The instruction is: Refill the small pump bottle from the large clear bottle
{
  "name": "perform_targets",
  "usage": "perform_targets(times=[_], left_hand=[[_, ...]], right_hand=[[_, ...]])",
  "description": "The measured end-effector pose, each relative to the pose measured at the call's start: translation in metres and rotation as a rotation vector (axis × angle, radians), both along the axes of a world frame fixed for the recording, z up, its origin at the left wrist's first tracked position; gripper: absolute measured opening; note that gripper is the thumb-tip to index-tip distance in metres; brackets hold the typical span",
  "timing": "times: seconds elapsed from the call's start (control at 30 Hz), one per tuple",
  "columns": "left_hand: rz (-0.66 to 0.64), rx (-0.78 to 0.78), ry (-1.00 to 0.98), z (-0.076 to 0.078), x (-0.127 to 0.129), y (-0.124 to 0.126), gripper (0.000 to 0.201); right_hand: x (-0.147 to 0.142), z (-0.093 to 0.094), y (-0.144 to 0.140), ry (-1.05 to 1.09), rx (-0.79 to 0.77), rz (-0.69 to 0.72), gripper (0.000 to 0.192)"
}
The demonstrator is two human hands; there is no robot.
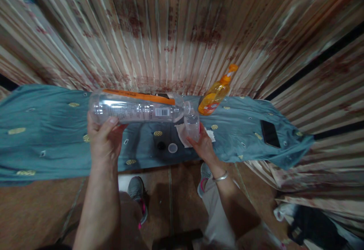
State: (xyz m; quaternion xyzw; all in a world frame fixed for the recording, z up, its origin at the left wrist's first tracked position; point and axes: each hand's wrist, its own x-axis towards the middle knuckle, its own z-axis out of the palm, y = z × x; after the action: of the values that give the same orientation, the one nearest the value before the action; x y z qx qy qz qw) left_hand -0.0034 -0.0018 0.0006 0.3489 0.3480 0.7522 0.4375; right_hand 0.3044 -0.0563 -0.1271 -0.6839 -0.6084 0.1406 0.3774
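Observation:
My left hand [106, 138] is wrapped round the base end of a large clear plastic bottle [136, 110] with an orange label, held nearly level. Its neck points right and meets the mouth of a small clear container [192, 124], which leans slightly. Around that container close the fingers of my right hand [203, 144]. I cannot tell whether liquid is passing between the two. Below them, a round black cap [161, 146] and a clear round lid [172, 148] lie on the teal cloth. A pale tissue [182, 133] lies partly behind the small container.
An orange pump bottle [213, 97] stands behind and right of the container. A black phone [270, 133] lies at the right end of the teal cloth [65, 136]. A patterned curtain [159, 34] hangs behind; a dark bundle [315, 227] is on the floor at right.

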Motion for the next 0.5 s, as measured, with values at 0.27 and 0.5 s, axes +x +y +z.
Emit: perform_targets(times=[0.27, 0.5], left_hand=[[0.005, 0.005, -0.032, 0.0024, 0.003, -0.0011, 0.059], [0.0, 0.004, -0.016, 0.0028, 0.0029, -0.001, 0.058]], right_hand=[[-0.0005, 0.0023, -0.0007, 0.018, 0.0, 0.003, 0.086], [-0.0002, 0.0016, -0.0003, 0.005, -0.003, -0.005, 0.087]])
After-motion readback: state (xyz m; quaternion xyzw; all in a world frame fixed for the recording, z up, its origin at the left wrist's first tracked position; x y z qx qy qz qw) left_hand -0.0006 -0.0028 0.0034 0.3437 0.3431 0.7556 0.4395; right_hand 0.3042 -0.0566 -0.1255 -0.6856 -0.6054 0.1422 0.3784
